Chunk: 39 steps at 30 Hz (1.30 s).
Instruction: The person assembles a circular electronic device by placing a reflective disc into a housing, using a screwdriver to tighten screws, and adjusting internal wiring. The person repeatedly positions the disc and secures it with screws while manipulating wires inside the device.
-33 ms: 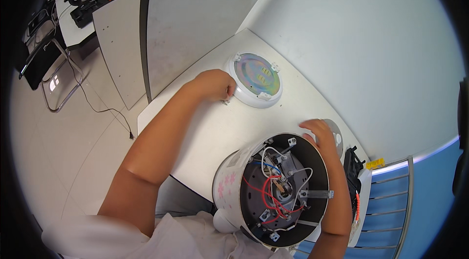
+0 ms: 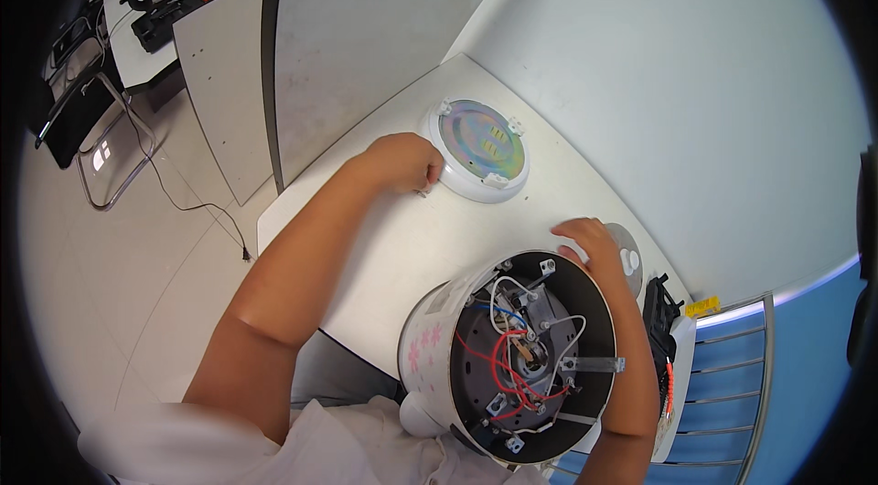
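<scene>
A rice cooker body (image 2: 426, 348), white with pink flowers, lies tipped with its underside open toward me. Red, white and blue wires (image 2: 512, 366) and metal brackets show inside it. My right arm passes along its right side; my right hand (image 2: 590, 242) is just beyond its rim, fingers apart, with nothing visible in them. My left hand (image 2: 402, 163) rests on the table with its fingers curled, beside a round white cover (image 2: 476, 185) with a shimmering disc face. Small metal bits (image 2: 422, 194) lie at its fingertips; what it pinches, if anything, is hidden.
The white table (image 2: 384, 247) meets a grey partition (image 2: 357, 46) and a pale wall. Right of my right hand are a grey disc (image 2: 627, 242) with a white knob, a black tool case (image 2: 660, 311) and an orange-handled tool (image 2: 669, 384). A metal rail (image 2: 764, 375) stands beyond.
My right hand has shifted slightly left and away from me, uncovering more of the grey disc's white knob. My left hand and the rice cooker body stay almost still.
</scene>
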### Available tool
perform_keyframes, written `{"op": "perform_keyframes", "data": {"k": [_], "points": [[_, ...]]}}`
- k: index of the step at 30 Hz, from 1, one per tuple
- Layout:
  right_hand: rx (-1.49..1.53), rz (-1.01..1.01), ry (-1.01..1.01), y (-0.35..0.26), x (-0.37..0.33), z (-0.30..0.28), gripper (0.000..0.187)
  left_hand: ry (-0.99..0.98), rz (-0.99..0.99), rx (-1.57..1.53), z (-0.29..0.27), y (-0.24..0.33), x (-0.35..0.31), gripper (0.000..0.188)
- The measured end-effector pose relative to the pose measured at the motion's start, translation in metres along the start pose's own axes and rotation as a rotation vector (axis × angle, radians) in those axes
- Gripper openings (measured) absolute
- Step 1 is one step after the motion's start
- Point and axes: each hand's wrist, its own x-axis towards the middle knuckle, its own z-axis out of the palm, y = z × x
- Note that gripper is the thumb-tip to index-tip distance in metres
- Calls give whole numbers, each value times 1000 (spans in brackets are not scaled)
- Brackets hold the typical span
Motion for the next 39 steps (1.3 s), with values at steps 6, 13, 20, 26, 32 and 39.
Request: {"op": "perform_keyframes", "data": {"k": [6,13,20,26,32,39], "points": [[24,18,-63,-16,34,14,23,-18,-29,126,13,8,3,13],[194,149,-7,-5,29,7,22,25,-15,71,13,4,3,10],[254,214,77,2,-1,-6,21,11,35,-15,8,-4,4,11],[490,445,393,-6,-100,-35,24,16,184,8,17,-14,13,10],[347,590,469,-21,-186,-26,18,48,179,13,12,-1,11,6],[-238,392,189,-50,-197,9,47,-18,147,-39,11,-2,9,8]]}}
